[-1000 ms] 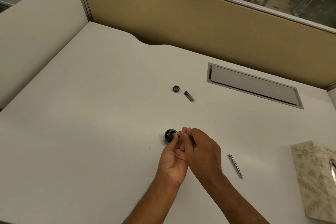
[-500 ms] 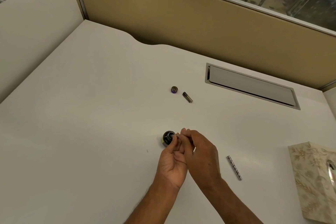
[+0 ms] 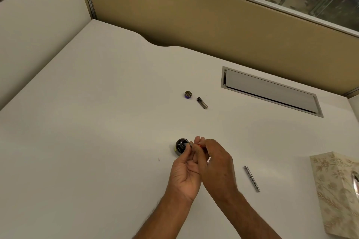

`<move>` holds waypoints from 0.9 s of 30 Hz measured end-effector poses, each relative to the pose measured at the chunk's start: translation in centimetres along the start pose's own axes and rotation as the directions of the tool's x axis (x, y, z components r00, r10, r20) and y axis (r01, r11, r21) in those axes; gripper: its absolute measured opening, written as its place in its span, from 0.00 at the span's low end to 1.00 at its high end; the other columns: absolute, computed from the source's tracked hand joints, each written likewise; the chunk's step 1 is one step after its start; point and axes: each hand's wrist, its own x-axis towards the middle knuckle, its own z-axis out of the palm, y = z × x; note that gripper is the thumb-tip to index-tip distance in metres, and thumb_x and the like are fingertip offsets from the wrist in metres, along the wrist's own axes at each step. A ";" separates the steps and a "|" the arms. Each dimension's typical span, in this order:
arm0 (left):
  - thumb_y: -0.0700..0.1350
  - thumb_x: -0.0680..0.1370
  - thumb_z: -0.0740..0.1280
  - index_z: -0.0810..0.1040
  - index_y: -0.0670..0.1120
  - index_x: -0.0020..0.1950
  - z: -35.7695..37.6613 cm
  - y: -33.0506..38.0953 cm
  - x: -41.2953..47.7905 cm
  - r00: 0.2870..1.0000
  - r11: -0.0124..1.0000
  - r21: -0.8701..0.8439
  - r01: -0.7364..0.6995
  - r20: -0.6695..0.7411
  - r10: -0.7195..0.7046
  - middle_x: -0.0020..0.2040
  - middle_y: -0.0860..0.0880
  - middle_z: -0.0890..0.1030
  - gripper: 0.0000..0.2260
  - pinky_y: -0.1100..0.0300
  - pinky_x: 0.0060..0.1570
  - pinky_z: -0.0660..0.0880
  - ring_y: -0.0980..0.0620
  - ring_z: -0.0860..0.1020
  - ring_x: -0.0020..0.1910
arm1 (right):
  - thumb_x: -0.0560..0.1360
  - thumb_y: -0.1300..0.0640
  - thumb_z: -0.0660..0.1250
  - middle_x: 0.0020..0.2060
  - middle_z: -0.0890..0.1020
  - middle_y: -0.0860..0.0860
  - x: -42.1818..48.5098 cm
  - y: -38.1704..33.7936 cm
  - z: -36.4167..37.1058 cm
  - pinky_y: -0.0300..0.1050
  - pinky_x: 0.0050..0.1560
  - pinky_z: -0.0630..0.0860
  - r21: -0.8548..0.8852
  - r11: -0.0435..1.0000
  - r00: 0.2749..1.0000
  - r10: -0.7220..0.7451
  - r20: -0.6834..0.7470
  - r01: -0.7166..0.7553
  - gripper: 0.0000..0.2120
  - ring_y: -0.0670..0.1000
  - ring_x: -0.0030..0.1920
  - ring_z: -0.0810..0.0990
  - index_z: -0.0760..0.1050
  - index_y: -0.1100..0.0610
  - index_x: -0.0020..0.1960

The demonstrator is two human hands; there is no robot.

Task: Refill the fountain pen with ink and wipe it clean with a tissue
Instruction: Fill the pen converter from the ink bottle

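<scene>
Pointing leftward out of pinched fingertips, the pen piece (image 3: pixel 191 144) lies with its long axis roughly level, aimed at the mouth of the ink bottle (image 3: pixel 180 147). The bottle stands open on the desk (image 3: pixel 97 122), just left of both hands. The tip reaches the rim, but whether it dips into ink is too small to tell. The left hand (image 3: pixel 184 176), palm up, pinches the front of the piece right beside the bottle and is the nearer hand to it. The right hand (image 3: pixel 217 165) comes in from the right, its fingers (image 3: pixel 201 140) curled round the rear end, where a reddish bit shows. Filling looks to be the step in hand, and the next move likely turns on tipping that front end down into the mouth. Farther back, a bottle cap (image 3: pixel 188 94) and a short dark pen cap (image 3: pixel 202 102) lie side by side. A slim metal barrel (image 3: pixel 252 178) lies right of the right hand, and a patterned tissue box (image 3: pixel 338 190) sits at the desk's right edge.
</scene>
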 end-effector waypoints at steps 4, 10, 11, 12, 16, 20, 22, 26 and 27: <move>0.40 0.83 0.64 0.81 0.33 0.59 -0.2 0.0 0.2 1.000 1.000 -0.025 -0.009 -0.009 0.009 0.53 0.36 0.86 0.12 0.48 0.40 0.86 0.39 0.88 0.48 | 0.80 0.61 0.68 0.42 0.83 0.49 -0.1 0.1 -0.1 0.49 0.44 0.81 -0.008 1.000 1.000 -0.011 0.025 0.011 0.02 0.50 0.43 0.82 0.79 0.57 0.48; 0.40 0.83 0.64 0.85 0.31 0.55 -0.3 -0.2 0.1 1.000 1.000 0.014 0.011 0.009 -0.011 0.53 0.35 0.86 0.14 0.48 0.39 0.86 0.39 0.88 0.49 | 0.79 0.60 0.69 0.35 0.80 0.48 0.0 0.0 0.0 0.52 0.37 0.78 -0.017 1.000 1.000 0.003 -0.003 -0.003 0.08 0.50 0.37 0.79 0.76 0.56 0.41; 0.41 0.83 0.63 0.85 0.32 0.55 -0.3 -0.2 0.0 1.000 1.000 0.026 0.012 0.004 -0.012 0.54 0.35 0.86 0.14 0.47 0.40 0.86 0.39 0.88 0.50 | 0.79 0.59 0.69 0.35 0.79 0.47 0.0 -0.1 0.0 0.51 0.36 0.78 -0.021 1.000 1.000 0.002 -0.014 -0.002 0.09 0.50 0.36 0.78 0.75 0.56 0.41; 0.41 0.83 0.63 0.84 0.32 0.56 -0.3 -0.2 0.0 1.000 0.999 0.030 0.013 0.000 -0.013 0.54 0.35 0.86 0.14 0.47 0.41 0.86 0.39 0.88 0.50 | 0.79 0.58 0.70 0.35 0.79 0.47 0.0 -0.1 0.0 0.50 0.36 0.78 -0.027 1.000 1.000 0.002 -0.017 -0.003 0.09 0.49 0.36 0.78 0.76 0.55 0.41; 0.40 0.84 0.63 0.81 0.33 0.59 -0.3 -0.1 0.0 1.000 1.000 -0.020 0.007 0.004 -0.007 0.53 0.35 0.86 0.13 0.49 0.37 0.85 0.38 0.88 0.47 | 0.79 0.58 0.69 0.42 0.84 0.47 -0.2 0.1 -0.2 0.45 0.44 0.81 -0.008 1.000 1.000 -0.004 0.022 0.004 0.02 0.47 0.44 0.83 0.80 0.55 0.49; 0.40 0.83 0.64 0.83 0.33 0.58 -0.3 -0.1 0.0 1.000 1.000 0.011 -0.008 0.000 0.008 0.53 0.36 0.87 0.12 0.49 0.39 0.86 0.40 0.88 0.48 | 0.80 0.61 0.68 0.37 0.82 0.48 -0.1 0.2 0.0 0.49 0.39 0.79 -0.021 1.000 1.000 -0.011 0.021 0.012 0.06 0.49 0.39 0.80 0.77 0.56 0.44; 0.41 0.83 0.64 0.85 0.32 0.54 -0.3 -0.1 -0.1 1.000 0.999 0.034 -0.003 0.007 0.003 0.52 0.35 0.87 0.14 0.47 0.40 0.86 0.40 0.88 0.48 | 0.80 0.60 0.68 0.36 0.81 0.49 0.0 0.3 0.2 0.52 0.37 0.79 -0.028 1.000 1.000 -0.004 0.008 0.004 0.08 0.51 0.37 0.80 0.76 0.57 0.42; 0.42 0.84 0.63 0.86 0.33 0.54 -0.2 0.0 0.0 1.000 0.999 0.051 0.004 -0.003 -0.004 0.53 0.36 0.87 0.16 0.47 0.41 0.86 0.40 0.88 0.49 | 0.79 0.55 0.70 0.30 0.76 0.46 0.2 0.0 0.3 0.45 0.31 0.75 -0.073 0.997 0.999 -0.011 -0.035 0.009 0.14 0.48 0.31 0.75 0.72 0.53 0.37; 0.42 0.84 0.63 0.86 0.33 0.54 -0.1 0.0 0.0 1.000 0.999 0.048 0.005 -0.005 -0.005 0.53 0.35 0.87 0.16 0.47 0.40 0.86 0.39 0.88 0.49 | 0.79 0.54 0.70 0.29 0.75 0.46 0.3 0.0 0.3 0.44 0.30 0.74 -0.084 0.996 0.999 -0.011 -0.038 0.008 0.14 0.47 0.31 0.74 0.71 0.52 0.36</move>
